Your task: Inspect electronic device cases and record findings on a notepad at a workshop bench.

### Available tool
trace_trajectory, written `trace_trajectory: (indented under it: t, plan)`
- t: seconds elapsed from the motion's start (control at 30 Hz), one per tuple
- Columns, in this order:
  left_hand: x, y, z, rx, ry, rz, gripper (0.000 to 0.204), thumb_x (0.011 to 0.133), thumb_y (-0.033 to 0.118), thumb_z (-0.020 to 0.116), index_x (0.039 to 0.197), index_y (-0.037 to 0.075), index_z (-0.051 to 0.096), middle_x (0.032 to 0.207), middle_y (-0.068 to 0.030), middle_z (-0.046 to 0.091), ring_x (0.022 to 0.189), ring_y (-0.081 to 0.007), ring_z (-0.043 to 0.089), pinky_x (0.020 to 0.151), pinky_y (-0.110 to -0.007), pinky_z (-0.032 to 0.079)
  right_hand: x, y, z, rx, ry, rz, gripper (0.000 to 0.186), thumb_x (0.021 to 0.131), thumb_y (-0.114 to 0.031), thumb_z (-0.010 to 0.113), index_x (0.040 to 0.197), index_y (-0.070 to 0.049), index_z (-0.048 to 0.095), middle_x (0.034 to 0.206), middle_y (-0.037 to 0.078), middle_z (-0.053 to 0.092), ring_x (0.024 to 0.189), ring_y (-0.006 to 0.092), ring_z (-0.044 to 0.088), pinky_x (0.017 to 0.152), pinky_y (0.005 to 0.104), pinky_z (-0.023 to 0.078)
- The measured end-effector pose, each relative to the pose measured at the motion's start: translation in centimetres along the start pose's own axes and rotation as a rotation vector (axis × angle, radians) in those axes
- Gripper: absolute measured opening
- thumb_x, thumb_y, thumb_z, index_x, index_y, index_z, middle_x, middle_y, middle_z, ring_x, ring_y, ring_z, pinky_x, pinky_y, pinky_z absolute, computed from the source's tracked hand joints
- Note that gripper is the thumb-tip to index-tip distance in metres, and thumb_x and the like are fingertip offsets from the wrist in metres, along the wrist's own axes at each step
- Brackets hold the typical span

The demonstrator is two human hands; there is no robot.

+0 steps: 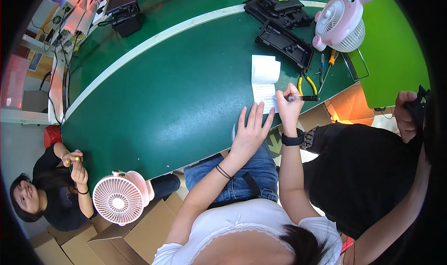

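Observation:
A small notepad [266, 70] lies on the green tabletop, its upper leaf folded back and its lower page [263, 92] covered with handwriting. Flat across the bottom edge of that page rests my left hand [250, 131], fingers spread and holding nothing. My right hand [289, 107] is closed around a black pen [306, 98], whose barrel points off to the right. Its tip is hidden by my fingers, so I cannot tell whether it touches the paper. Yellow-handled pliers [308, 84] lie just beyond my right hand.
An orange-handled screwdriver [333, 58], a black plastic case [285, 44] and a pink animal-shaped fan [339, 20] are at the far right. A person in black [358, 172] is close on my right. Another person [56, 190] sits at left by a pink fan [118, 202] and cardboard boxes [144, 228].

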State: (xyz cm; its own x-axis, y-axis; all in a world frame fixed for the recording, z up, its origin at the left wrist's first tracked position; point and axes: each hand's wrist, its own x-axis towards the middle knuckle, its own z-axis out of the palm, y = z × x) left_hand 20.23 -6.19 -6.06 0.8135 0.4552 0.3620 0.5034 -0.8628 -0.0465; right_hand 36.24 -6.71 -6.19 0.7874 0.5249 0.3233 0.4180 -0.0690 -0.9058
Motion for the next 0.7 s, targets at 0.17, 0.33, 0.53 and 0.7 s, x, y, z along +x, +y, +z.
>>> trace_trajectory:
  t: [0.17, 0.33, 0.53, 0.7]
  plan:
    - [-0.1, -0.5, -1.0, -0.132, -0.041, -0.054, 0.068, 0.078, 0.032, 0.067, 0.142, 0.017, 0.048, 0.140, -0.0145, 0.047, 0.133, -0.0280, 0.043, 0.112, -0.053, 0.029, -0.4, 0.5, -0.1, 0.149, 0.053, -0.020, 0.037, 0.088, -0.007, 0.071, 0.068, -0.007, 0.039, 0.065, -0.004, 0.039, 0.062, 0.0054, 0.036, 0.056, 0.0237, 0.032]
    - [0.3, -0.9, -1.5, -0.519, -0.021, -0.110, 0.071, 0.083, 0.047, 0.069, 0.138, 0.006, 0.049, 0.137, -0.0159, 0.045, 0.131, -0.0309, 0.040, 0.107, -0.052, 0.028, -0.3, -1.7, -1.7, -0.036, 0.090, -0.070, 0.031, 0.080, -0.011, 0.083, 0.075, -0.006, 0.053, 0.070, -0.001, 0.052, 0.062, 0.0051, 0.043, 0.056, 0.0215, 0.036]
    - [2.3, -5.5, -3.4, -0.777, 0.131, -0.311, 0.032, 0.085, 0.023, 0.069, 0.115, 0.014, 0.062, 0.123, -0.0129, 0.050, 0.122, -0.0333, 0.046, 0.101, -0.047, 0.040, 4.3, -1.5, -3.3, -0.478, -0.169, -0.615, 0.024, 0.077, 0.007, 0.071, 0.095, -0.009, 0.070, 0.093, 0.009, 0.068, 0.088, 0.0271, 0.065, 0.075, 0.0354, 0.052]
    - [7.4, -17.9, -3.5, -0.721, 0.566, -0.544, 0.024, 0.084, 0.013, 0.068, 0.108, 0.011, 0.065, 0.110, -0.0082, 0.059, 0.105, -0.0231, 0.058, 0.083, -0.033, 0.049, 5.4, -2.7, -2.8, -0.557, -0.369, -0.599, 0.029, 0.083, 0.009, 0.060, 0.105, -0.007, 0.069, 0.103, 0.010, 0.069, 0.092, 0.0293, 0.064, 0.083, 0.0368, 0.051]
